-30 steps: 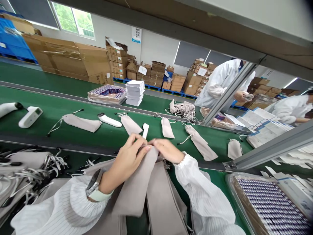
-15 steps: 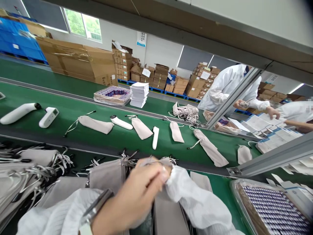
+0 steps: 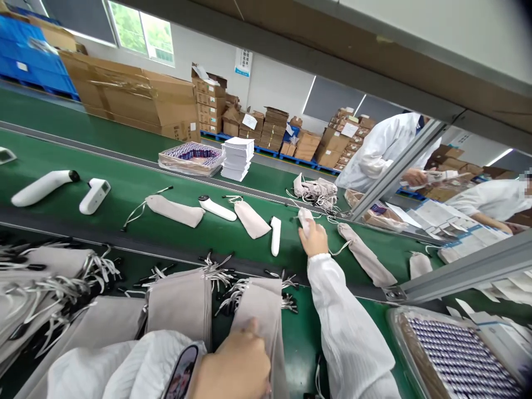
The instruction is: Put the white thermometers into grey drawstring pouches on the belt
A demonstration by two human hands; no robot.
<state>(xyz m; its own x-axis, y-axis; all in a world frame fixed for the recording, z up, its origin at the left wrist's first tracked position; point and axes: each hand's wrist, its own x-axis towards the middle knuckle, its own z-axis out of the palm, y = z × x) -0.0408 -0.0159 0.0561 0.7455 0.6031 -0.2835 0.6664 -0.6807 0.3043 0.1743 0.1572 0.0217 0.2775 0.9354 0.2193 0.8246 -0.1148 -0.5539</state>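
My right hand (image 3: 314, 240) reaches out over the green conveyor belt, its fingers closed on a small beige drawstring pouch (image 3: 305, 214). My left hand (image 3: 239, 360) lies on a stack of flat beige pouches (image 3: 261, 296) near me; its index finger is stretched over the top pouch, the other fingers are curled and partly hidden. Left of the held pouch lie a white handheld thermometer (image 3: 275, 237), a beige filled pouch (image 3: 251, 219) and another thermometer (image 3: 218, 208). To its right lies a long beige pouch (image 3: 368, 256).
More pouch stacks (image 3: 180, 302) with white cords lie at lower left. A tray of batteries (image 3: 461, 349) stands at lower right. A metal post (image 3: 399, 169) and an overhead shelf (image 3: 291, 61) frame the belt. Two co-workers in white sleeves (image 3: 378, 147) stand at the far right.
My hands, close together before, are apart. The right one has moved forward onto the pouch on the belt; the left has come down onto the stack. Items on the belt have shifted slightly right.
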